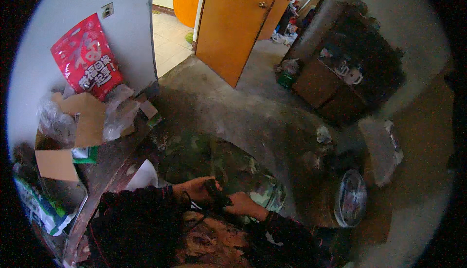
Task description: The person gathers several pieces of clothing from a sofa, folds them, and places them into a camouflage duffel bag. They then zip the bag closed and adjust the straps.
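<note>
My left hand (195, 190) is closed around a dark object (216, 194), too dim to name, at the lower middle of the view. Close on its right, my right hand (245, 205) grips the other side of the same object. A thin dark cord (194, 206) hangs by the left wrist. Under and beyond the hands lies a large dark, greenish, partly glossy thing (255, 173), perhaps plastic sheeting or a bag; its kind is not clear. A white rounded object (144, 176) stands behind my left forearm. Below the hands is a brown patterned surface (211, 237).
At left, an opened cardboard box (89, 122) holds clear plastic, with a red printed bag (89, 58) above it. A wooden door (237, 23) stands ajar ahead. Dark cabinet (332, 89) back right; a round clear-fronted object (352, 198) and a pale plastic bag (381, 147) lie right.
</note>
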Demonstrator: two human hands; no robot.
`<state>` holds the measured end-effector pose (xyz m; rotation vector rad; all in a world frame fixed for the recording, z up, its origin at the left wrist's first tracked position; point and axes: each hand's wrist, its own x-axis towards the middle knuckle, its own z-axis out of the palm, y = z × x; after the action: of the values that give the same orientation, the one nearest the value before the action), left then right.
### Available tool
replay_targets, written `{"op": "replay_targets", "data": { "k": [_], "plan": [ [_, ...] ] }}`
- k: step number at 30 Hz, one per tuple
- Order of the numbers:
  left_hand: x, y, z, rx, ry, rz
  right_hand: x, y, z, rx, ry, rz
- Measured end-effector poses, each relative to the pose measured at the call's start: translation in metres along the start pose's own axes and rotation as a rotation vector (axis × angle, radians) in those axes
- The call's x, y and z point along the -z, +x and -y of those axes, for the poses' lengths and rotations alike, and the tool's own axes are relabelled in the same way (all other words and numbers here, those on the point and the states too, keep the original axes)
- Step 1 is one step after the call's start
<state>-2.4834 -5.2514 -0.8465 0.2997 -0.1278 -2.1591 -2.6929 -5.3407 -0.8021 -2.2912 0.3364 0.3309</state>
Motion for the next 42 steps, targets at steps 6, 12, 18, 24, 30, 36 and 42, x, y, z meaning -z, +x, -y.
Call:
{"op": "replay_targets", "data": {
  "k": [6,12,18,24,30,36,42],
  "plan": [
    [-0.018,0.012,-0.077,-0.047,-0.329,-0.246,0.083,0.076,-0.048,0.257,-0.015,0.058],
    [-0.021,0.041,-0.130,-0.267,-0.158,-0.274,0.159,0.130,-0.063,0.230,-0.056,0.361],
    [-0.005,0.078,-0.246,-0.266,-0.106,-0.346,0.239,0.204,-0.092,0.444,0.036,0.103],
    [-0.006,0.109,-0.322,-0.313,-0.297,-0.300,0.309,0.255,-0.103,0.208,-0.160,0.184],
    [0.026,0.126,-0.439,-0.364,-0.350,-0.270,0.382,0.374,-0.156,0.368,-0.127,0.192],
    [0.040,0.126,-0.492,-0.705,-0.298,-0.285,0.429,0.463,-0.167,0.575,-0.236,0.206],
    [0.048,0.114,-0.558,-0.686,-0.223,-0.380,0.493,0.547,-0.150,0.603,-0.222,0.442]
  ]
}}
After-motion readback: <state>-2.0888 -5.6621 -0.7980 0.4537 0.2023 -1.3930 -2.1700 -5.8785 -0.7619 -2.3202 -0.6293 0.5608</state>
